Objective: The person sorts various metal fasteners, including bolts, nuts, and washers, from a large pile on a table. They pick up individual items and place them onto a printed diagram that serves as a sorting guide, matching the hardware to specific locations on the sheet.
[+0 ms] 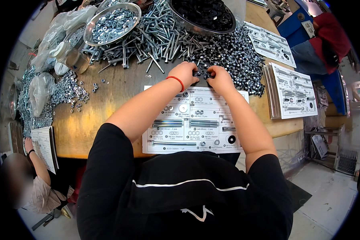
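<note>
My left hand [185, 75], with a red cord round its wrist, is at the near edge of a heap of small dark-and-silver nuts [244, 56]. Its thumb and fingers are curled together, with a nut at their tips. Facing it, a short gap away, my right hand [221, 78] pinches at the same edge, also with a nut at its fingertips. A few loose nuts lie between the two hands. Below my wrists, a white printed card [176, 104] with pictures of hardware lies flat on the wooden table [78, 136]; bolts, nuts and washers rest on some of its pictures.
Beyond my hands are piled long silver bolts [158, 30], a metal bowl of washers [138, 18] and a bowl of black parts [204, 16]. Silver nuts [64, 96], a clear plastic jar [78, 62] and bags lie left. Printed cards [296, 92] stack right. Other people [40, 176] sit nearby.
</note>
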Motion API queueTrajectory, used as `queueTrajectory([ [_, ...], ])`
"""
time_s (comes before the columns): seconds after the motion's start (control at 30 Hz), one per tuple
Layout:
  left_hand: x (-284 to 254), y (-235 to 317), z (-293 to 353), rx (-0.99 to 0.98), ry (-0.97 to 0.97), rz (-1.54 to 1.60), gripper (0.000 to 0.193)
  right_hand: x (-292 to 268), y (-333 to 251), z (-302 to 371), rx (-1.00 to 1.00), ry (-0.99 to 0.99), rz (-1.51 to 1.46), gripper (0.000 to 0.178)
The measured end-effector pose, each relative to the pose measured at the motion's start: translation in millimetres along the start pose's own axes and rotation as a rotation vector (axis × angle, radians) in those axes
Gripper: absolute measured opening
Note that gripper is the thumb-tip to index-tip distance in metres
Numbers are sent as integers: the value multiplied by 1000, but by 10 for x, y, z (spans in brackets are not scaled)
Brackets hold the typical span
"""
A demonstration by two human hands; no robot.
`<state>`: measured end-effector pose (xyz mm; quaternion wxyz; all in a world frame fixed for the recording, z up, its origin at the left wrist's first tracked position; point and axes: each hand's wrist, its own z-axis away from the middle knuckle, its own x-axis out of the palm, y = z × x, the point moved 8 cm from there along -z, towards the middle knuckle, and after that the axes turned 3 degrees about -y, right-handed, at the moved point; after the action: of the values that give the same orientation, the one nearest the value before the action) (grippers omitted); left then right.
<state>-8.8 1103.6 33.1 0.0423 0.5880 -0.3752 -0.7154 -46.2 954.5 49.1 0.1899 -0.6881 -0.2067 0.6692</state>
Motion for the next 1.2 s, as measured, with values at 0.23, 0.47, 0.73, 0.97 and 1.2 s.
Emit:
queueTrajectory([
  [0.23, -41, 101, 61, -8, 53, 25, 32, -22, 56, 58, -25, 31, -32, 27],
  [0.47, -20, 127, 14, -51, 79, -31, 22, 7, -157, 93, -155, 55, 105, 19],
  [0.73, -134, -223, -24, -241, 161, 140, 26, -57, -105, 118, -29, 91, 24, 23],
  [0.97, -81, -5, 74, -98, 87, -8, 27, 120, -65, -15, -65, 80, -46, 22],
  [1.2, -119, -110, 38, -106, 61, 4, 24, 135, -27, 11, -127, 65, -99, 18],
])
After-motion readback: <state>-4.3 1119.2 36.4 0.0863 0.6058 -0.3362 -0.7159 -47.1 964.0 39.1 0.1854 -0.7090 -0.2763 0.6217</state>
